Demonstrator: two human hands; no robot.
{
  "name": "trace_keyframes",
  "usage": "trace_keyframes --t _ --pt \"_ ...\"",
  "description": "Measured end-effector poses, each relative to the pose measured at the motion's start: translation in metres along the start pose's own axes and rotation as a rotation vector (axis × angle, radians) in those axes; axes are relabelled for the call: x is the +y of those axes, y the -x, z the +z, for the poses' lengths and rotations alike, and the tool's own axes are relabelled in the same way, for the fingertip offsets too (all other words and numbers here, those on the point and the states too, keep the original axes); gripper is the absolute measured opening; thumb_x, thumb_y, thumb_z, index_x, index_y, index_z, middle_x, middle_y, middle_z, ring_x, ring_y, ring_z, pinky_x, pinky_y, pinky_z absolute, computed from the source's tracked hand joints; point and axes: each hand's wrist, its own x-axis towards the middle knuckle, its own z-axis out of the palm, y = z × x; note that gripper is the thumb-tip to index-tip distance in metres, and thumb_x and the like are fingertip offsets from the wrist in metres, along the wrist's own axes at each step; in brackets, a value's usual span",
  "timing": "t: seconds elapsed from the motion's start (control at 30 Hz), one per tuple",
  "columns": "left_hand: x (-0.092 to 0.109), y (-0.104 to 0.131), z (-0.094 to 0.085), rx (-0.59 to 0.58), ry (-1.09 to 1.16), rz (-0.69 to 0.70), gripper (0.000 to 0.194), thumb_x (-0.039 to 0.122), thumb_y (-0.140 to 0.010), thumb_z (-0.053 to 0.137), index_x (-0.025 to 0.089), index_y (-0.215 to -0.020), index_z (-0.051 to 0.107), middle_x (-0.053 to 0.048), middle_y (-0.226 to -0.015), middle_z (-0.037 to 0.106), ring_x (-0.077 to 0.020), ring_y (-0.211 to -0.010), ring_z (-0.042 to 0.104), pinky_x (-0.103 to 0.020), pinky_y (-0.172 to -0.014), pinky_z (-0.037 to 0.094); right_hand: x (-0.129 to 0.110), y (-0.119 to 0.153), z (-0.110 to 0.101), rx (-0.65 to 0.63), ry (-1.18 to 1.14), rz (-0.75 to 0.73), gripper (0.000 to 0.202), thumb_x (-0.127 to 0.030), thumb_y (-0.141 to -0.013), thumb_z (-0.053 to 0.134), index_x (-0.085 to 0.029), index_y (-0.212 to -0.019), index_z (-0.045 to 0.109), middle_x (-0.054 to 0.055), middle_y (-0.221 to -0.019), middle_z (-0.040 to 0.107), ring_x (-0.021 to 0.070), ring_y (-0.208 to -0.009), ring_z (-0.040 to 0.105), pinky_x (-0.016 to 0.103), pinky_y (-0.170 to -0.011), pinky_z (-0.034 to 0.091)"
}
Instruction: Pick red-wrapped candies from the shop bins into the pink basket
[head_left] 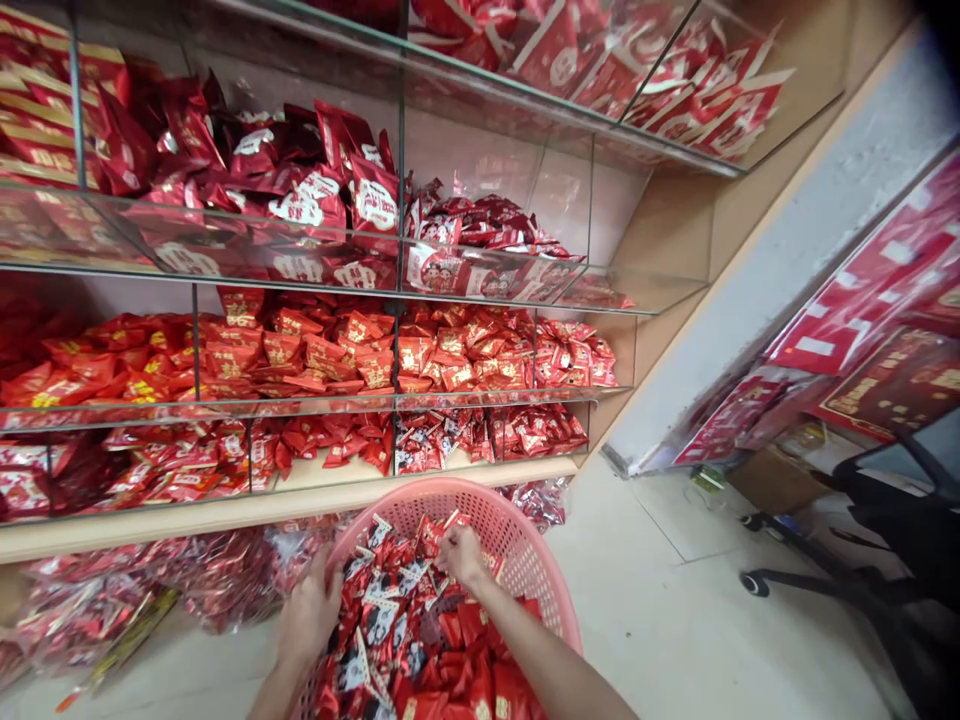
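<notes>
shelves stood beyond both hands. right fingers pinched a red packet inside the pink basket; left fingers lay at its rim, grip unclear. apparent picking step; lifting needed a steady pinch.

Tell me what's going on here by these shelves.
A person's right hand pinches a small red packet among the many others in a pink perforated basket, while the left hand is at its rim. Behind it, glass-fronted shelves hold more red packets.
</notes>
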Motion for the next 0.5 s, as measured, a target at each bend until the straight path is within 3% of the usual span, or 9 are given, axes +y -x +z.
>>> trace_keyframes --t 0.13,0.27,0.33,0.4,0.47,0.5 --pt "-0.007 -0.005 0.0 -0.027 -0.018 -0.028 0.05 0.037 -0.089 0.024 0.016 -0.131 0.04 -0.012 -0.116 0.061 -0.0269 -0.099 0.061 -0.037 -0.079 0.047 -0.012 0.014 -0.018 0.029 -0.03 -0.036 0.016 -0.031 -0.072 0.058 -0.017 -0.077 0.061 0.0 -0.058 0.056 0.0138 -0.054 0.053 0.022 -0.05 0.039" --pt "-0.012 -0.011 -0.006 -0.089 -0.024 -0.049 0.052 0.036 -0.09 0.016 0.017 -0.133 0.037 -0.012 -0.114 0.062 -0.0256 -0.097 0.062 -0.036 -0.08 0.047 0.002 0.057 -0.069 0.15 -0.106 -0.113 0.027 -0.036 -0.079 0.05 -0.02 -0.097 0.061 0.005 -0.078 0.065 0.0188 -0.07 0.06 0.026 -0.062 0.044" --pt "-0.009 -0.013 -0.011 -0.132 -0.034 -0.063 0.053 0.037 -0.09 0.014 0.018 -0.134 0.035 -0.012 -0.111 0.064 -0.0257 -0.097 0.062 -0.037 -0.08 0.047 0.027 0.085 -0.094 0.25 -0.152 -0.125 0.032 -0.041 -0.082 0.044 -0.021 -0.102 0.06 0.009 -0.091 0.066 0.0212 -0.081 0.061 0.029 -0.071 0.047" --pt "-0.003 -0.012 -0.016 -0.156 -0.057 -0.07 0.054 0.041 -0.089 0.015 0.022 -0.135 0.034 -0.01 -0.107 0.066 -0.0268 -0.097 0.062 -0.039 -0.08 0.047 0.063 0.11 -0.11 0.473 -0.128 -0.088 0.038 -0.046 -0.081 0.041 -0.02 -0.101 0.061 0.013 -0.114 0.059 0.0258 -0.107 0.053 0.035 -0.093 0.04" --pt "0.007 -0.01 -0.019 -0.143 -0.071 -0.047 0.053 0.043 -0.088 0.017 0.024 -0.134 0.036 -0.009 -0.108 0.065 -0.0272 -0.098 0.062 -0.039 -0.081 0.047 0.102 0.127 -0.114 0.612 -0.146 -0.001 0.049 -0.054 -0.073 0.048 -0.019 -0.104 0.061 0.014 -0.129 0.048 0.0297 -0.121 0.042 0.04 -0.102 0.033" --pt "0.012 -0.009 -0.02 -0.129 -0.075 -0.027 0.052 0.043 -0.088 0.018 0.025 -0.133 0.038 -0.008 -0.11 0.065 -0.0273 -0.098 0.062 -0.04 -0.081 0.046 0.12 0.131 -0.112 0.617 -0.203 0.045 0.056 -0.057 -0.069 0.051 -0.018 -0.108 0.059 0.015 -0.131 0.047 0.0304 -0.122 0.041 0.04 -0.102 0.034"
